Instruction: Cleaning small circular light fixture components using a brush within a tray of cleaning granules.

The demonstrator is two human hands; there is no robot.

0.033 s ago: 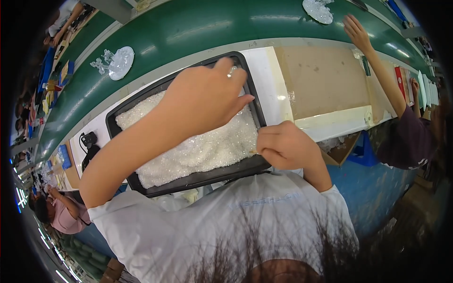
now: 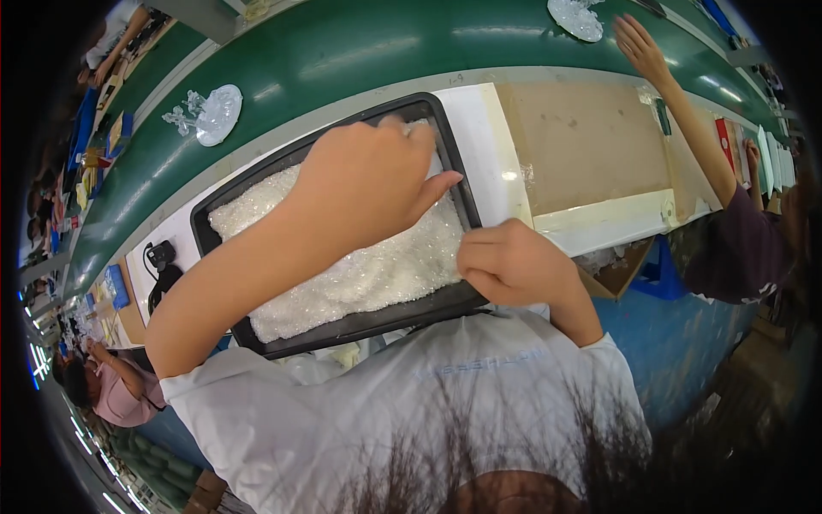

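A black rectangular tray (image 2: 473, 195) holds a heap of sparkling white granules (image 2: 360, 278). Over the tray's far right part, my left hand (image 2: 372, 176) reaches across with bent fingers and the thumb out to the right. Its fingertips are blurred, and a small clear glint shows beside them; what they grip cannot be made out. My right hand (image 2: 518, 264) is closed in a pinch above the tray's near right edge. Its fingertips point left toward the granules, and anything between them is hidden.
A clear, branched ornament on a round base (image 2: 220, 114) lies on the green belt (image 2: 334, 51); a similar ornament (image 2: 578, 19) lies farther right. Cardboard (image 2: 586, 154) covers the worktop to the right. A co-worker's hand (image 2: 640, 47) reaches over the belt. A black device (image 2: 160, 254) sits left.
My left hand's fingers have shifted slightly toward me and left. My right hand has moved a little left, over the tray rim. The co-worker's hand has moved up and left.
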